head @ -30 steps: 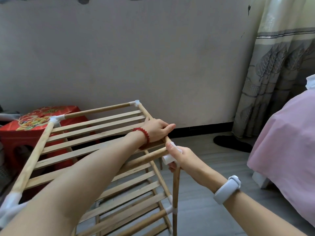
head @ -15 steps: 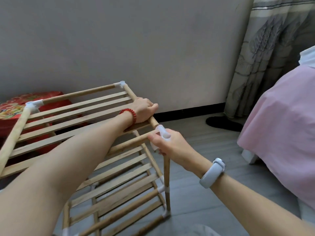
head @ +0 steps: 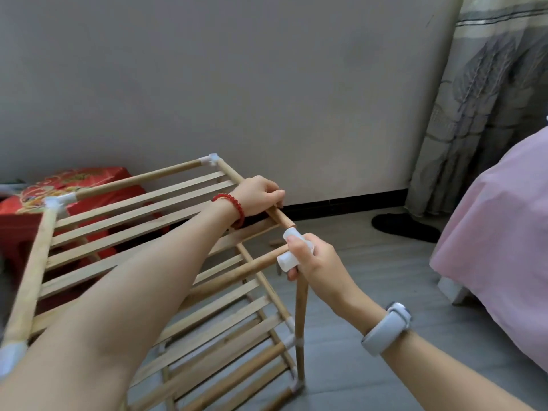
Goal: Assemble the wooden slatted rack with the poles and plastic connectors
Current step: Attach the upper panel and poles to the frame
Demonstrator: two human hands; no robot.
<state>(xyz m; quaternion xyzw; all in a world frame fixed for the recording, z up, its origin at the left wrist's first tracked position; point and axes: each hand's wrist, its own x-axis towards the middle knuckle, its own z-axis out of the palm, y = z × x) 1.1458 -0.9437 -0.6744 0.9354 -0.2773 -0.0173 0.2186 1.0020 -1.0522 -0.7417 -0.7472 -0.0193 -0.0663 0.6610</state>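
Wooden slatted rack [head: 142, 221] stands on grey floor [head: 370, 292]; left hand [head: 258, 197] grips its top side pole [head: 278, 216], right hand [head: 314, 259] clasps white plastic corner connector [head: 289, 256] atop upright pole [head: 300, 321], just apart.

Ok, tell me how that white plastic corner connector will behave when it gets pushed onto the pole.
The white plastic corner connector looks rigid, probably slippery, so the right hand wraps it. The round wooden pole has a free end and may swing away; the left hand steadies it.
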